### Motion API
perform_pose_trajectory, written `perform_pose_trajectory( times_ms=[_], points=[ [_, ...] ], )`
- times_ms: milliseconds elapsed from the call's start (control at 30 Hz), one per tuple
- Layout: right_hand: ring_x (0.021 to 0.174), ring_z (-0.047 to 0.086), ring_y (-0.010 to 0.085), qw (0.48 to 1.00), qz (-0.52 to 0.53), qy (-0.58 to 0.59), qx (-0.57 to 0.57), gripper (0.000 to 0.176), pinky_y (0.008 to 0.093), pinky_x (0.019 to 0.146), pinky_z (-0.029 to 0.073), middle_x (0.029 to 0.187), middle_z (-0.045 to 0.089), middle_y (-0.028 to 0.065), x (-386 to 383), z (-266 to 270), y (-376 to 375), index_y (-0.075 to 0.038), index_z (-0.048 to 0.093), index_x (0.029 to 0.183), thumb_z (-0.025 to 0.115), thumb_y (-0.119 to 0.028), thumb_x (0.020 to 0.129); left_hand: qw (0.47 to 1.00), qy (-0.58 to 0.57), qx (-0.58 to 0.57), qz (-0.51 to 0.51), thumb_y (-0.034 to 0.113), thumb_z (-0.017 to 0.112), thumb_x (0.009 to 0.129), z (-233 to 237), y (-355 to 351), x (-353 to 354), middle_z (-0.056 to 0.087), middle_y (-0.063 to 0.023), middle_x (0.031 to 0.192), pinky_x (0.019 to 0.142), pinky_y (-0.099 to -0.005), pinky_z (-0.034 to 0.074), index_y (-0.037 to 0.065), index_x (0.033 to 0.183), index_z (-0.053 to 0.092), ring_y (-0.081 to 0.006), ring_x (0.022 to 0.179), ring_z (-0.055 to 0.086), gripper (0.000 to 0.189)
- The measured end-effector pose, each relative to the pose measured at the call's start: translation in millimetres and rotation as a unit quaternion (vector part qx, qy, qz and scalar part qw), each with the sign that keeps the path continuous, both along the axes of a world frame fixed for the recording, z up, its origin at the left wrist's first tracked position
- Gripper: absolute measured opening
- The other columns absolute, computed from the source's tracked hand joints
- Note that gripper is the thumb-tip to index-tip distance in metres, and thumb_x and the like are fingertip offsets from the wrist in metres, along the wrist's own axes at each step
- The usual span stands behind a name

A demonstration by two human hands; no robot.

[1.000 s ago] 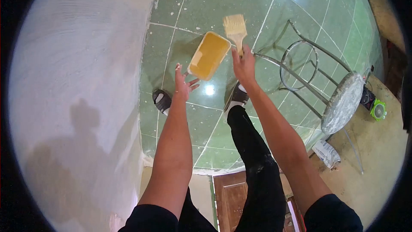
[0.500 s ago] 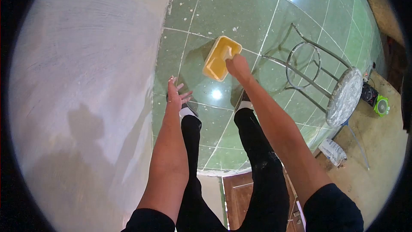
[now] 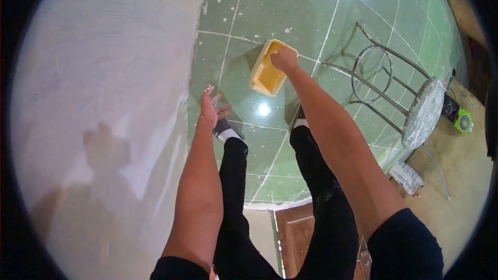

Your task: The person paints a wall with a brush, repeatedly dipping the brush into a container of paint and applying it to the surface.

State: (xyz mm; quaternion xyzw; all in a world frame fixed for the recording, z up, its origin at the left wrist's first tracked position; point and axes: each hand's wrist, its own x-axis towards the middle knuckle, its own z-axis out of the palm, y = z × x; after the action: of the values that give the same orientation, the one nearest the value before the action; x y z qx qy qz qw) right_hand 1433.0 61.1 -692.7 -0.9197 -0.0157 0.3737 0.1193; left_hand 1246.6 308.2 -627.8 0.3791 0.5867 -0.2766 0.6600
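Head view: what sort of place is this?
Probably a room being painted or renovated: a freshly coated wall, a white-spattered green tile floor, and a yellow tray under the right hand, near a crusted stool.

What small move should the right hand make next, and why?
Probably lift the right hand straight up from the yellow tray: it is closed, dipped at the tray's far end, while the left hand is open beside the wall.

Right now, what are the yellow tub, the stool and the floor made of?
Yellow tub: probably plastic, smooth, evenly coloured, thin-rimmed. Stool: metal, thin shiny bent rods; its round seat is crusted grey-white, so material unclear. Floor: glazed green tiles, glossy, mirroring lamps.
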Motion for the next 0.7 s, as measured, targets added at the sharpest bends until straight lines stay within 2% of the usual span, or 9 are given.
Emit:
perform_pose_trajectory(
  times_ms=[133, 300, 400, 467, 500, 567, 600, 667, 700],
  points=[
    [0.095, 0.07, 0.0387, 0.998, -0.041, -0.051, 0.016, 0.035, 0.0458, 0.083, 0.055, 0.097, 0.071, 0.0252, -5, -10, -8, 0.0, 0.074, 0.089, 0.057, -0.031, 0.085, 1.0, -0.011, -0.02, -0.017, 0.068, 0.042, 0.092, 5, 1, 12, 0.035, -0.0146, 0.155, 0.086, -0.0544, 0.049, 0.023, 0.156, 0.025, -0.0433, 0.111, 0.06, 0.08],
    [0.097, 0.069, 0.0396, 0.999, -0.018, 0.013, 0.026, 0.037, 0.0469, 0.086, 0.055, 0.105, 0.07, 0.026, -1, -8, -14, 0.001, 0.073, 0.096, 0.058, -0.031, 0.084, 0.997, -0.032, -0.041, -0.048, 0.065, 0.047, 0.091, -1, -3, 11, 0.036, -0.0154, 0.154, 0.09, -0.054, 0.048, 0.019, 0.155, 0.026, -0.0401, 0.114, 0.059, 0.082],
    [0.098, 0.069, 0.0393, 1.0, -0.018, -0.005, 0.024, 0.036, 0.0468, 0.085, 0.055, 0.108, 0.068, 0.0271, -2, -10, -15, 0.002, 0.071, 0.098, 0.059, -0.029, 0.084, 0.997, -0.044, -0.043, -0.054, 0.058, 0.051, 0.093, -7, -11, 14, 0.042, -0.0146, 0.15, 0.094, -0.053, 0.047, 0.014, 0.15, 0.035, -0.0358, 0.114, 0.059, 0.074],
    [0.098, 0.069, 0.0396, 0.999, -0.029, 0.015, 0.036, 0.035, 0.047, 0.085, 0.055, 0.107, 0.068, 0.0273, -4, -7, -15, 0.002, 0.071, 0.097, 0.059, -0.027, 0.084, 0.986, -0.077, -0.034, -0.145, 0.044, 0.052, 0.097, 1, -25, 22, 0.049, -0.0132, 0.145, 0.091, -0.0498, 0.049, 0.01, 0.139, 0.048, -0.0302, 0.112, 0.061, 0.055],
    [0.098, 0.069, 0.0399, 0.998, -0.04, 0.032, 0.041, 0.034, 0.0472, 0.085, 0.055, 0.107, 0.068, 0.0275, -4, -1, -18, 0.003, 0.07, 0.097, 0.059, -0.026, 0.084, 0.986, -0.075, -0.036, -0.146, 0.044, 0.052, 0.097, 6, -32, 22, 0.049, -0.0132, 0.145, 0.091, -0.0498, 0.049, 0.01, 0.139, 0.048, -0.0302, 0.112, 0.061, 0.055],
    [0.098, 0.068, 0.0412, 0.997, -0.051, 0.019, 0.046, 0.032, 0.0477, 0.085, 0.055, 0.104, 0.069, 0.0271, -14, 17, -25, 0.003, 0.07, 0.097, 0.059, -0.024, 0.085, 0.962, -0.103, 0.008, -0.254, 0.026, 0.057, 0.097, 16, -49, 28, 0.065, -0.01, 0.126, 0.085, -0.0412, 0.053, 0.008, 0.12, 0.062, -0.0242, 0.102, 0.066, 0.03],
    [0.097, 0.067, 0.0426, 0.997, -0.059, 0.001, 0.053, 0.029, 0.0481, 0.085, 0.054, 0.101, 0.069, 0.0267, -17, 33, -31, 0.003, 0.07, 0.098, 0.059, -0.022, 0.085, 0.962, -0.109, 0.002, -0.252, 0.026, 0.057, 0.097, 17, -54, 27, 0.065, -0.01, 0.126, 0.085, -0.0412, 0.053, 0.008, 0.12, 0.062, -0.0242, 0.102, 0.066, 0.03],
    [0.096, 0.066, 0.0433, 0.995, -0.058, -0.025, 0.078, 0.028, 0.048, 0.084, 0.054, 0.097, 0.069, 0.0261, -23, 73, -47, 0.001, 0.07, 0.098, 0.059, -0.021, 0.086, 0.855, -0.24, 0.141, -0.438, 0.012, 0.064, 0.092, 18, -64, 12, 0.073, -0.0086, 0.107, 0.079, -0.0335, 0.054, 0.004, 0.105, 0.067, -0.0196, 0.092, 0.069, 0.016],
    [0.095, 0.066, 0.044, 0.99, -0.062, -0.044, 0.117, 0.026, 0.048, 0.083, 0.054, 0.094, 0.069, 0.0255, -28, 94, -51, 0.0, 0.07, 0.099, 0.059, -0.021, 0.087, 0.856, -0.244, 0.139, -0.435, 0.012, 0.064, 0.092, 25, -70, 9, 0.073, -0.0086, 0.107, 0.079, -0.0335, 0.054, 0.004, 0.105, 0.067, -0.0196, 0.092, 0.069, 0.016]
  ],
)
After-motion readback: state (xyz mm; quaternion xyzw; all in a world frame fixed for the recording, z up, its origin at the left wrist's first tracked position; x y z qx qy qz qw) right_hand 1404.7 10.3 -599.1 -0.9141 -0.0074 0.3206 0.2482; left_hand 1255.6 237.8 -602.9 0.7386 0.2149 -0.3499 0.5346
